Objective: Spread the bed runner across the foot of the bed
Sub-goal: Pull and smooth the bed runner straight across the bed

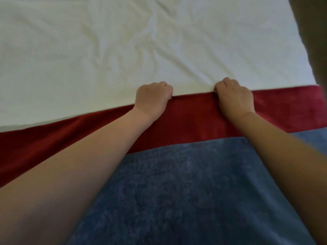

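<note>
A creased white sheet (pixel 88 50) covers the bed and fills the view from 9 through 12 to 2 o'clock. At 6 o'clock lies a blue cloth (pixel 185 191), its far edge touching the runner; whether it is part of the runner cannot be told. The red runner (pixel 191 117) crosses as a band from 8 to 3 o'clock, on the sheet. Two bare forearms reach over the blue cloth and the runner, hiding parts of both. A dark blurred strip (pixel 315 32) beyond the bed's side runs down the edge at 1 to 2 o'clock. The left hand (pixel 153 99) and right hand (pixel 233 98), near each other at centre, each curl their fingers over the runner's far edge and grip it.
</note>
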A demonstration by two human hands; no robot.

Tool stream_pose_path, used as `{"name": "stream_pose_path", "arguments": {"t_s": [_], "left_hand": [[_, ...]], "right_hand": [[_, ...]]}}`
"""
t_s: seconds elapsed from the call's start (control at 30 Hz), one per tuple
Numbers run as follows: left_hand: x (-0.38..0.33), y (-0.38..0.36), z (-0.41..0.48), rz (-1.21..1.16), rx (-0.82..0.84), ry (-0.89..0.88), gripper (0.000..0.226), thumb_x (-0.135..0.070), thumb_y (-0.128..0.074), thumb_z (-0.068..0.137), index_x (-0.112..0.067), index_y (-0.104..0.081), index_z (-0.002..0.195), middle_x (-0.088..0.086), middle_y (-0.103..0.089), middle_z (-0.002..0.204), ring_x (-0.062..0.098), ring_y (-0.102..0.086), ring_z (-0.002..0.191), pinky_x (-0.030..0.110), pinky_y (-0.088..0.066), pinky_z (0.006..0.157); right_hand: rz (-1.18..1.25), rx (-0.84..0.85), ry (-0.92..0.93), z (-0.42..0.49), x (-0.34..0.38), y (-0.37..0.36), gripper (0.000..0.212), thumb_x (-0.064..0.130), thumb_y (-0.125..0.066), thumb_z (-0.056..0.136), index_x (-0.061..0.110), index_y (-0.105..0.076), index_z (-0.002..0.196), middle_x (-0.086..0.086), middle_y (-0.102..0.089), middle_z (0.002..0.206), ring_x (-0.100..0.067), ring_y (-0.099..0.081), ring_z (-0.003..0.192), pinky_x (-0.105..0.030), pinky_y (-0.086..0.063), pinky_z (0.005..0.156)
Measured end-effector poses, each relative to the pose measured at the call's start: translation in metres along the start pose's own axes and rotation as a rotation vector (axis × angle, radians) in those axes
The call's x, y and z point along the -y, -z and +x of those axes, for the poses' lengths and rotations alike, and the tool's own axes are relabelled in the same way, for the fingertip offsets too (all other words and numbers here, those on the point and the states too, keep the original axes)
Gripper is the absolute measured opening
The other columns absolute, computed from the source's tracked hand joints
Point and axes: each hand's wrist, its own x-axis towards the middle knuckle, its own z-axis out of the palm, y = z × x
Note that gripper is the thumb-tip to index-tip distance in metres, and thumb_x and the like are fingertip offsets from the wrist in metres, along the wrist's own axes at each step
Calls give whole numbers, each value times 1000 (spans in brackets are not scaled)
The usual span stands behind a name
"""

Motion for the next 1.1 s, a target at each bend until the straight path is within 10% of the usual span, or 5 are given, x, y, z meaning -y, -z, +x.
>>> {"name": "stream_pose_path", "arguments": {"t_s": [0.57,1.1], "left_hand": [[182,42,-152,53,105,27,19,-28,-57,90,-15,-63,103,7,-65,96,31,-62,91,40,-51,63],[318,80,-275,216,20,56,6,-9,-67,80,-4,-66,78,15,-64,77,35,-62,70,39,-48,53]], "right_hand": [[285,-106,272,-6,236,44,23,21,-50,84,16,-58,104,-6,-58,102,-29,-55,93,-41,-37,83],[175,-72,539,20,392,82,10,7,-53,85,7,-59,93,-14,-58,92,-34,-56,81,-39,-34,63]]}}
